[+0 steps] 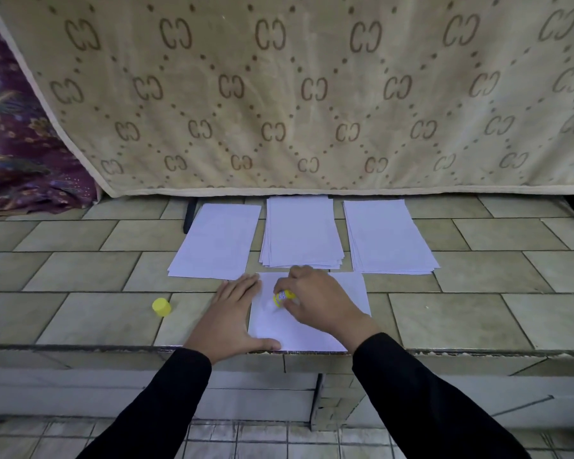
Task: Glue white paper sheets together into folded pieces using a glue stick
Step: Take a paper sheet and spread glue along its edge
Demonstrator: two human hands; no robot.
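Far L: purple cloth (10,144) w/ floral print is bunching up at the back of the tiled bench (80,313). Beige fabric (295,94) w/ a repeating logo print is hanging across the whole back, its hem sitting just above the far ends of the paper.

Yellow cap (161,307) is sitting alone on the bench, L of both hands, well apart from the paper.

Left sheet (216,241) is lying flat, slightly angled. Single sheet or thin pile, can't tell.

Left hand (232,318) is pressing down flat, fingers straight, gripping nothing. It's lying along the L edge of the work sheet (312,329), fingertips at the far-L corner, thumb on the near-L corner. Work sheet is lying flat right in front of the person, near edge about flush w/ the bench lip.

Glue stick (283,297), yellow w/ a label, uncapped, is being gripped by the right hand (318,299), fingers curling round it. Its tip is pointing down-L and touching the work sheet's upper-L area. Hands are sitting close together, not touching.

Mid stack (300,231) is lying behind the right hand, several sheets fanning slightly at the near edge. Right stack (386,236) is lying just beside it, also multi-sheet.

Black sleeves (428,402) are covering both forearms. Tiled floor (262,438) is showing below the bench.
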